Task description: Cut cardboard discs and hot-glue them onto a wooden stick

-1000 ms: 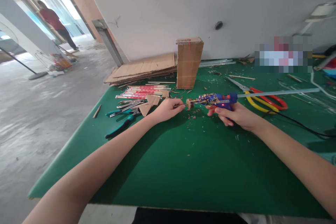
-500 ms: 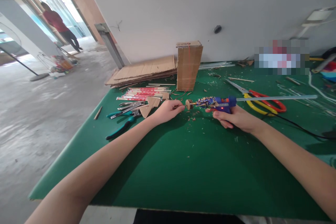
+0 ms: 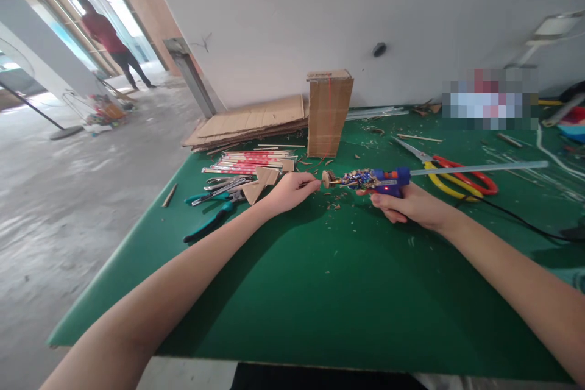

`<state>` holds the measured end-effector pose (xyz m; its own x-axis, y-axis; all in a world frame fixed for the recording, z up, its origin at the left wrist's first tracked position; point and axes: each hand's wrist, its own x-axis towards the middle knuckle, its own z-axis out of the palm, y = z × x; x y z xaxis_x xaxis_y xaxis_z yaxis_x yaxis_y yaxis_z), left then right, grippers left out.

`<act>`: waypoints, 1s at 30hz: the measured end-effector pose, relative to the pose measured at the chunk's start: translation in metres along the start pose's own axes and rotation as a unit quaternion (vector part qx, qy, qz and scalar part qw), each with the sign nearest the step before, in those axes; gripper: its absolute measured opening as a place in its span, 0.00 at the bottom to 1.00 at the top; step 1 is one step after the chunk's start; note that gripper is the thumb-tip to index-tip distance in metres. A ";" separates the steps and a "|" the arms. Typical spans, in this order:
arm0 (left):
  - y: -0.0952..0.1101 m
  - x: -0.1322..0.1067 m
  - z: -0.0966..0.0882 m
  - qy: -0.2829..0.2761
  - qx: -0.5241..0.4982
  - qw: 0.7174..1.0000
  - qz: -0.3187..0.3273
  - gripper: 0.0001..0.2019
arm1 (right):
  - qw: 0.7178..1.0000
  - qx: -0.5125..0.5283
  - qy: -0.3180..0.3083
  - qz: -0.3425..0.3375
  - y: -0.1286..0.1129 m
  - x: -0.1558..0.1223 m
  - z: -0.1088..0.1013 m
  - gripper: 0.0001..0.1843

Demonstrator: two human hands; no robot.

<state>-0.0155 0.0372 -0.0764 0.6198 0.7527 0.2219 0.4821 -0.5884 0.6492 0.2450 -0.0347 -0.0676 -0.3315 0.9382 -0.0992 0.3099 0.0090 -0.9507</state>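
My right hand (image 3: pixel 402 204) is wrapped round the grip of a blue hot glue gun (image 3: pixel 386 180), whose small red light is on. A long clear glue stick (image 3: pixel 484 168) sticks out of its back. The gun's nozzle points left at a small round cardboard piece (image 3: pixel 326 179), close to or touching it. My left hand (image 3: pixel 296 190) is pinched just left of that piece; whether the fingers hold it directly or by a thin stick is too small to make out. Cardboard scraps (image 3: pixel 261 184) and teal-handled pliers (image 3: pixel 214 219) lie left of my left hand.
A tall cardboard box (image 3: pixel 329 116) stands behind my hands. Wrapped chopsticks (image 3: pixel 251 161) and flat cardboard sheets (image 3: pixel 251 120) lie to its left. Scissors with red and yellow handles (image 3: pixel 457 180) lie behind the right hand. A person (image 3: pixel 107 36) stands far left.
The round cardboard piece has shifted or turned very slightly at the nozzle. Both hands hold nearly the same place. The person in the background has moved a little to the right.
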 end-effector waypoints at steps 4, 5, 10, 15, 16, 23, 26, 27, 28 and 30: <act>0.000 0.000 0.000 -0.003 0.000 1.000 0.002 0.17 | 1.000 0.012 0.004 0.000 -0.001 -0.001 0.001 0.23; 0.000 0.000 0.000 -0.004 0.000 1.000 0.002 0.17 | 1.000 0.013 0.005 0.000 -0.002 -0.001 0.001 0.23; -0.001 0.000 0.000 -0.005 -0.005 1.000 0.008 0.17 | 1.000 0.010 0.010 0.004 -0.001 0.000 0.001 0.24; -0.001 0.000 0.000 -0.002 -0.012 1.000 -0.010 0.19 | 1.000 -0.007 -0.001 0.008 0.002 0.000 -0.001 0.24; -0.001 0.000 0.000 -0.001 -0.013 1.000 -0.014 0.20 | 1.000 -0.009 -0.001 0.008 0.002 0.000 -0.001 0.24; -0.001 0.000 -0.001 0.002 -0.012 1.000 -0.012 0.20 | 1.000 -0.003 0.003 0.014 -0.001 -0.001 0.000 0.23; -0.001 0.000 -0.001 -0.008 -0.002 1.000 0.003 0.19 | 1.000 0.020 0.014 0.003 0.000 0.000 0.000 0.24; -0.001 0.001 0.000 -0.014 0.005 1.000 0.008 0.18 | 0.999 0.029 0.018 -0.001 0.001 0.001 0.000 0.24; -0.001 0.001 0.000 -0.019 0.011 1.000 0.013 0.18 | 0.999 0.035 0.020 -0.004 0.002 0.001 0.000 0.24; -0.002 0.001 0.000 -0.026 0.019 0.999 0.020 0.18 | 0.999 0.036 0.016 -0.008 0.004 0.002 0.000 0.25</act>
<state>-0.0159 0.0388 -0.0771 0.6691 0.7133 0.2084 0.4795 -0.6287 0.6122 0.2456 -0.0329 -0.0717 -0.3077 0.9485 -0.0747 0.2396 0.0013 -0.9709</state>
